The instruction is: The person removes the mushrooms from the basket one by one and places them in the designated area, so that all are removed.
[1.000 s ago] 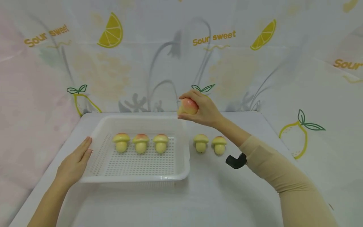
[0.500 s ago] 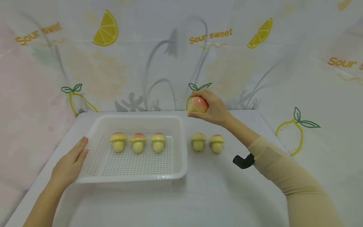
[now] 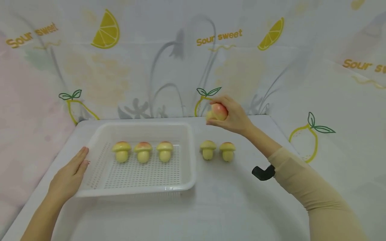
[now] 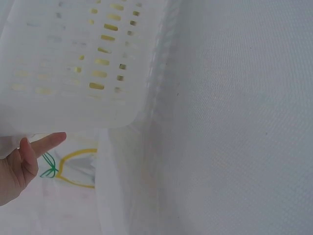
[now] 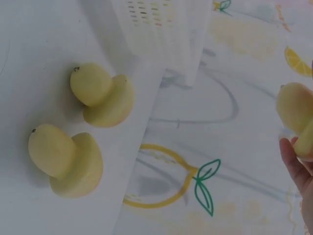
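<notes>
My right hand grips a toy mushroom with a pinkish-red cap, held up above the back of the table. In the right wrist view, the thumb and part of the held mushroom show at the right edge. My left hand lies along the left side of a white plastic basket, fingers straight at its rim. Three yellow-green mushrooms, one of them the middle mushroom, stand in a row inside the basket. Two more, a nearer-in mushroom and an outer mushroom, are on the table right of it.
A white cloth covers the table. Behind it hangs a printed curtain with lemons and lettering. A black curved piece sticks out at the right sleeve.
My right hand has moved right with the mushroom, from near the basket's back right corner to above the two table mushrooms. The whole head view has shifted slightly; the left hand stays at the basket.
</notes>
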Motion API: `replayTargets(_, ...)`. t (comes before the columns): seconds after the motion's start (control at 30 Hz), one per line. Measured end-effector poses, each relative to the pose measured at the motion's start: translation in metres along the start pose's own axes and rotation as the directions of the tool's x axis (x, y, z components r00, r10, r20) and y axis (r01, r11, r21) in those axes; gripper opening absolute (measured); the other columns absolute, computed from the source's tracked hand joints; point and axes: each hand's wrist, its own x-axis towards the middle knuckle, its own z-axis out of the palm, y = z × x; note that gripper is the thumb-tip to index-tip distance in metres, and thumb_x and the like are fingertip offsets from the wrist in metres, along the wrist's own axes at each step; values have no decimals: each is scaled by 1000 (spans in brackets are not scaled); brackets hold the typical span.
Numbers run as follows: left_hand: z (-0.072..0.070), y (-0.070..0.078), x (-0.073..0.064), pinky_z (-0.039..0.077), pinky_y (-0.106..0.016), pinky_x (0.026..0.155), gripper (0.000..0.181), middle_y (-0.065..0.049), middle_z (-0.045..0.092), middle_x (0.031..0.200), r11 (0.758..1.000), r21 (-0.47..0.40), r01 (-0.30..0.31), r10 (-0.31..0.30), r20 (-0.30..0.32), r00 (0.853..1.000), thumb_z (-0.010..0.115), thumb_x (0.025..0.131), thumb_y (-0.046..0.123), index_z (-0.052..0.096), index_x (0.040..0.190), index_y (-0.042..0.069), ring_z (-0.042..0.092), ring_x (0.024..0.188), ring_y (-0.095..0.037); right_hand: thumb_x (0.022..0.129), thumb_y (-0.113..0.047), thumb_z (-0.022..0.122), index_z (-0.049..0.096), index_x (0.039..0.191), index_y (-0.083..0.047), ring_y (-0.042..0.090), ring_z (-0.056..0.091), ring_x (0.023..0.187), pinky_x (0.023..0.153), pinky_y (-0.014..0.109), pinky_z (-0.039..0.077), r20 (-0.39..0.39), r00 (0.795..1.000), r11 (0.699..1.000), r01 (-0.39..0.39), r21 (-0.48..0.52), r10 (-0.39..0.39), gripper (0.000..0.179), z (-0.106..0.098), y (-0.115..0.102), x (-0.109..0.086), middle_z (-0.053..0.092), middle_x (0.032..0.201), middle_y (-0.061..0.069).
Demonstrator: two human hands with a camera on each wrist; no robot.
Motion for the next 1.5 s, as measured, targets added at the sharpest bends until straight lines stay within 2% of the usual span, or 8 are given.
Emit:
replayTargets(0.33,0,-3,-5,9,-65,110,50,-19,17,156,1000,-2,-24,23,-21,999,30,107,22,21,150,-1,14,141,-45,65,-23,91,62,110,-7,18,57,91,77,32,49,3,999,998,-46,-33,46,56,-10,8,-12,59,105,5)
replayTargets(0.8,-2,-4,-2,13,-74,101,51,-15,12,157,1000,10,-3,3,-2,1000,28,107,23,18,152,2,15,138,-51,63,-21,92,62,112,-7,19,57,88,74,32,47,-17,994,992,-109,-63,108,59,-29,21,-34,59,107,7)
replayTargets(1.3,1,-2,0,12,-75,100,52,-16,11,158,1000,4,13,-13,14,1000,28,106,24,17,152,3,15,137,-53,60,-19,92,60,111,-2,24,58,91,76,37,48,-64,982,978,-183,-101,177,62,-42,29,-56,61,109,11)
replayTargets(1.5,3,-2,0,11,-75,100,52,-16,11,158,1000,1,7,-7,20,1000,28,106,24,17,152,3,14,137,-52,61,-19,92,59,113,-3,24,59,90,74,38,48,-56,977,970,-210,-125,205,63,-49,34,-64,60,111,11)
